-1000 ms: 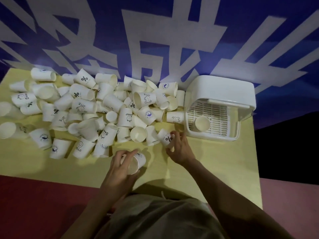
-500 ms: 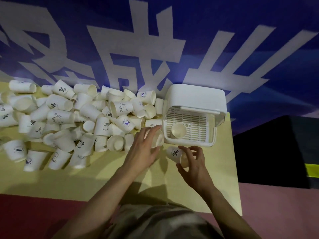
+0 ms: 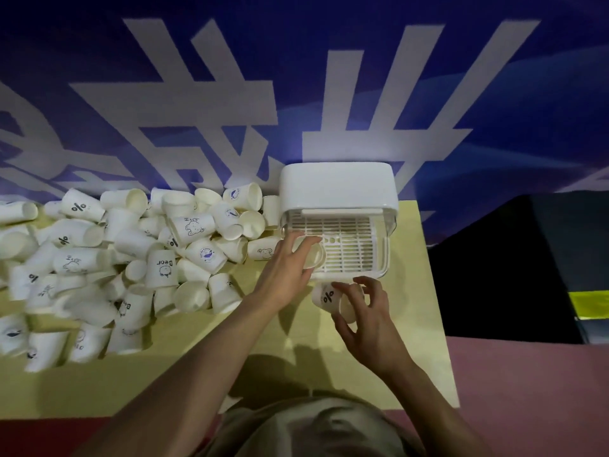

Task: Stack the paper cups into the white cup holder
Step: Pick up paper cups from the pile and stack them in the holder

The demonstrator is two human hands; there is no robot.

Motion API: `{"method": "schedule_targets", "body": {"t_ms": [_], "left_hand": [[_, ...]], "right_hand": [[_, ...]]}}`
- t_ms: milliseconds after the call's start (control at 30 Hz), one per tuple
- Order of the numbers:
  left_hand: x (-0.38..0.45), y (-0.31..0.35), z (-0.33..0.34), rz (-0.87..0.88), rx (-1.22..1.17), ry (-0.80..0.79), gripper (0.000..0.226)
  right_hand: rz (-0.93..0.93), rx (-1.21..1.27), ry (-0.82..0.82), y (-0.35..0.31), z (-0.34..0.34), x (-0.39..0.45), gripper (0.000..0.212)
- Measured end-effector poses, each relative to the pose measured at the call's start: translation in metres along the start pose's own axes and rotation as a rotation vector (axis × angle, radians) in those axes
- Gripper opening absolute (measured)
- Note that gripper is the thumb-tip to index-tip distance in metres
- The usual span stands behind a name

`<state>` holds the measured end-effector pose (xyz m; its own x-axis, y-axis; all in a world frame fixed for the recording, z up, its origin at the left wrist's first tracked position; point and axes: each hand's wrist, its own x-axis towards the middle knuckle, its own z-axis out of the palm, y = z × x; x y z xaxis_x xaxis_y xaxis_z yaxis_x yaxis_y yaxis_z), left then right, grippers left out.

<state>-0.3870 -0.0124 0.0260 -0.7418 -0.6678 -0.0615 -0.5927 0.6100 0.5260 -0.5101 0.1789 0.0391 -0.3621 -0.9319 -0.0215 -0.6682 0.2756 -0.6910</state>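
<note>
Hands work at the holder [image 3: 337,184], a white box with a slatted tray at the right end of the yellow table [image 3: 425,324]: the left hand [image 3: 284,272] reaches in from lower left, forearm stretched out, fingers curled round a plain cup [image 3: 313,255] held over the tray's near-left corner. The right hand [image 3: 369,319] sits just in front of the holder, wrist bent, thumb and fingers pinching a % cup [image 3: 331,300] that is tilted on its side. Loose cups [image 3: 131,252] lie heaped across the table to the left of the holder
</note>
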Motion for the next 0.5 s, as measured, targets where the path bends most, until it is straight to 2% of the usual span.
{"method": "schedule_targets", "body": {"t_ms": [367, 500], "left_hand": [[0.029, -0.016, 0.038, -0.275, 0.074, -0.315, 0.073], [0.028, -0.023, 0.032, -0.264, 0.035, -0.328, 0.078]], "right_hand": [[0.106, -0.020, -0.011, 0.022, -0.012, 0.008, 0.060], [0.086, -0.047, -0.017, 0.022, -0.013, 0.016, 0.066]]}}
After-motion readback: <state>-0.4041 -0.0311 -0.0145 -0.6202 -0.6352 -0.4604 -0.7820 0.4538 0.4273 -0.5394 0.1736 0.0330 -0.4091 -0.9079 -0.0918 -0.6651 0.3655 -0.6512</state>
